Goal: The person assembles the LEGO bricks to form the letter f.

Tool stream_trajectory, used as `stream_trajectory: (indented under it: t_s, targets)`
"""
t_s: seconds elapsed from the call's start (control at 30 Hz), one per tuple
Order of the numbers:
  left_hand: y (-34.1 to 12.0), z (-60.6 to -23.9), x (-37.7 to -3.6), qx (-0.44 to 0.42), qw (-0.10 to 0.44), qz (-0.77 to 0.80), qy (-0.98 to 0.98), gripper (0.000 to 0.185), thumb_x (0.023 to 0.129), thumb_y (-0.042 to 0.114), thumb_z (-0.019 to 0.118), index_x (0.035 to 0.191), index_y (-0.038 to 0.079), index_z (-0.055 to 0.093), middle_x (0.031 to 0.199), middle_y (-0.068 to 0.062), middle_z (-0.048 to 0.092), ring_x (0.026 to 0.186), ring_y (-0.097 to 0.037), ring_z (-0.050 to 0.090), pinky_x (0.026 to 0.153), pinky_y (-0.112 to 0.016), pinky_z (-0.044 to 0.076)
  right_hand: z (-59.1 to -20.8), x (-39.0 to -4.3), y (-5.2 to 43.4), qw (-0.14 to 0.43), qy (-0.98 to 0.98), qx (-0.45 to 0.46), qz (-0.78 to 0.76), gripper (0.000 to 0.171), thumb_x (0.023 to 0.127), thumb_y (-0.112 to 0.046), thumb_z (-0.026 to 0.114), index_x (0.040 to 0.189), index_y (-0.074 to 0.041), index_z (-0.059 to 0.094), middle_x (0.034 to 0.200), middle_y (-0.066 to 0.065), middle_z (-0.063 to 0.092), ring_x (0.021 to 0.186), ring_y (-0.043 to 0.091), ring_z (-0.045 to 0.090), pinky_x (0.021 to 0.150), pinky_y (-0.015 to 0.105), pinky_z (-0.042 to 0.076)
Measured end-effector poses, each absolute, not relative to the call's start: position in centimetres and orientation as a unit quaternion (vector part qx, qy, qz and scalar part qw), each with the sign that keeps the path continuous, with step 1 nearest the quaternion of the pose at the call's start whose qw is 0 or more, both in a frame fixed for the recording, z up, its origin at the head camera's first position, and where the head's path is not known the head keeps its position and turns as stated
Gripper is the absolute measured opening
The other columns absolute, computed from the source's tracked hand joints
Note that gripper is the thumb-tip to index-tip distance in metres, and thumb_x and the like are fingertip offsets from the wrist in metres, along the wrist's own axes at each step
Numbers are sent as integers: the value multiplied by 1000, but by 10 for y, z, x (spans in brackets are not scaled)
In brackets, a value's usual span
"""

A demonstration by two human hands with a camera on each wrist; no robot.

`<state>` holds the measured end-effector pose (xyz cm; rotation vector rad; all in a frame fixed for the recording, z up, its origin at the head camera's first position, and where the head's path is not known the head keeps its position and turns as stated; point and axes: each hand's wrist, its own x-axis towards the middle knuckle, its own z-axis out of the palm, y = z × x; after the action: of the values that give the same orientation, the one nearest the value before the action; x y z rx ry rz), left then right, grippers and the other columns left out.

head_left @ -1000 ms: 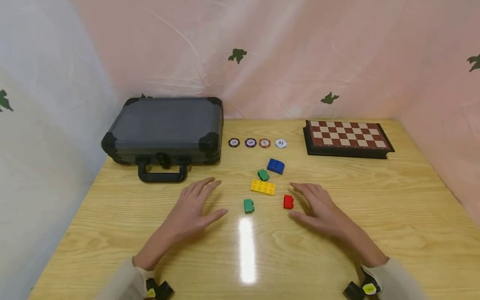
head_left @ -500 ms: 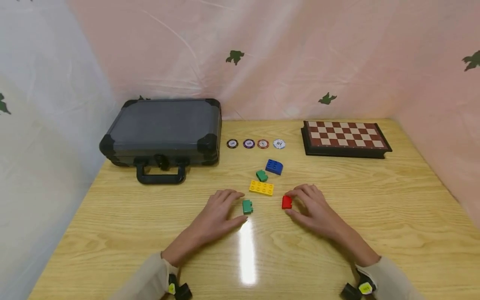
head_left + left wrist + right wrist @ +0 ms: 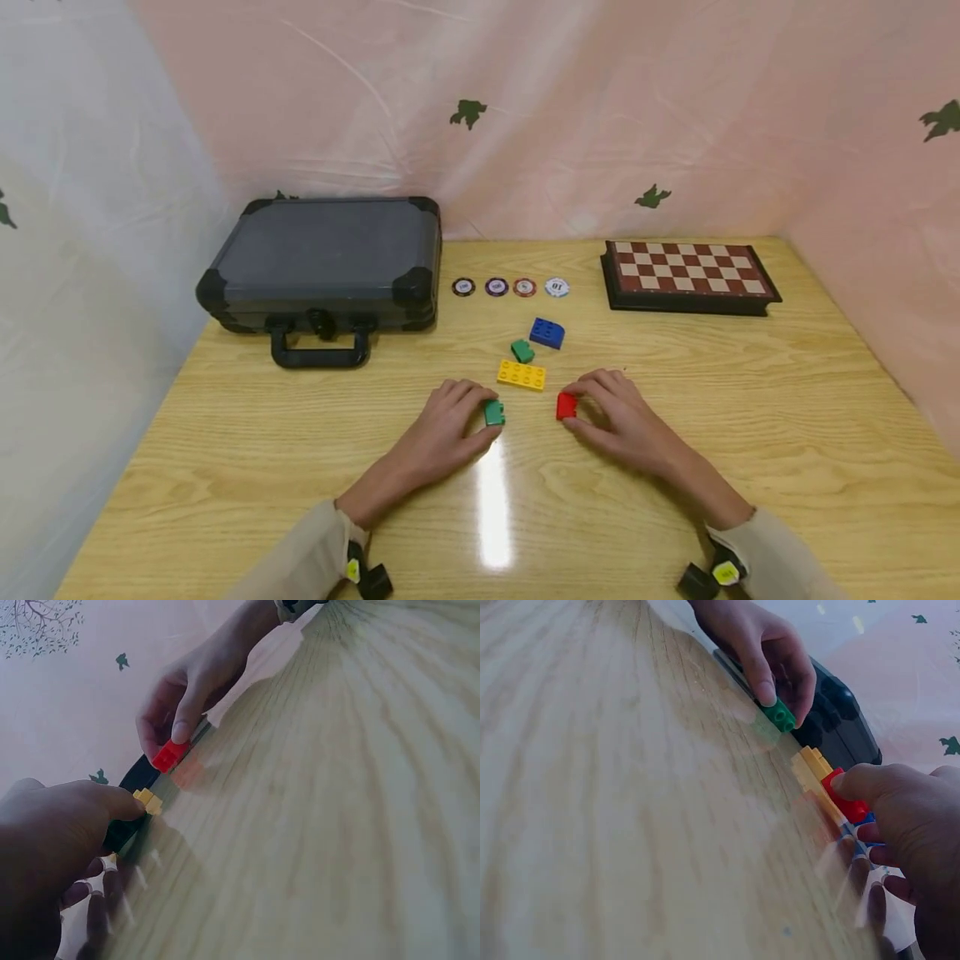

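Observation:
My left hand (image 3: pixel 449 427) pinches a small green toy brick (image 3: pixel 493 412) between thumb and fingertips, its studs facing right. Across from it, my right hand (image 3: pixel 619 417) pinches a small red toy brick (image 3: pixel 566 407) by its near and far sides. In the right wrist view both the green brick (image 3: pixel 778 715) and the red brick (image 3: pixel 845 795) show at tabletop level. Between and beyond the hands lies a yellow brick (image 3: pixel 521 376) with two rows of studs. Behind it are a second green brick (image 3: pixel 522 351) and a blue brick (image 3: pixel 547 332) with a rounded end.
A grey case (image 3: pixel 330 250) with black corners stands at the back left, its handle (image 3: pixel 320 358) toward me. Several poker chips (image 3: pixel 497 287) lie in a row beside it. A chessboard box (image 3: pixel 690 277) sits at the back right of the wooden table (image 3: pixel 750 400).
The left hand has moved right and closed its fingers on the near green brick. The right hand has closed on the red brick and shifted it slightly left.

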<state>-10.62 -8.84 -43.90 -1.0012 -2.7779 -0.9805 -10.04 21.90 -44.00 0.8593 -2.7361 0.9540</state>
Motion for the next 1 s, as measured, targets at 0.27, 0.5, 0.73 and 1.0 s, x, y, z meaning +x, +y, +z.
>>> stream_trajectory:
  t_s: [0.27, 0.5, 0.73, 1.0]
  targets:
    - [-88, -439, -108, -327, 28, -306, -894, 40, 98, 27, 73, 132, 7, 66, 122, -8, 63, 113, -26, 54, 101, -49, 43, -436, -99, 216, 53, -895, 294, 332, 34, 94, -21, 79, 125, -15, 66, 123, -3, 65, 116, 17, 56, 97, 48, 49]
    - [-86, -440, -109, -326, 23, -322, -889, 38, 98, 28, 74, 130, 10, 67, 123, -5, 64, 111, -22, 54, 102, -46, 43, -435, -97, 214, 47, -890, 292, 346, 37, 93, -18, 79, 127, -11, 68, 122, -1, 66, 114, 16, 59, 95, 45, 52]
    - [-82, -440, -110, -309, -5, -358, -881, 39, 97, 26, 75, 131, 10, 65, 126, -5, 64, 114, -21, 54, 104, -45, 43, -435, -97, 212, 66, -882, 311, 348, 38, 91, -17, 81, 128, -11, 70, 120, -3, 68, 111, 14, 60, 94, 42, 52]
    - [-76, -438, -110, -286, -22, -384, -878, 40, 97, 25, 75, 134, 11, 66, 122, -2, 66, 108, -18, 51, 91, -39, 47, -435, -95, 210, 64, -886, 306, 343, 40, 93, -18, 80, 130, -11, 69, 121, -3, 66, 111, 14, 58, 93, 44, 53]
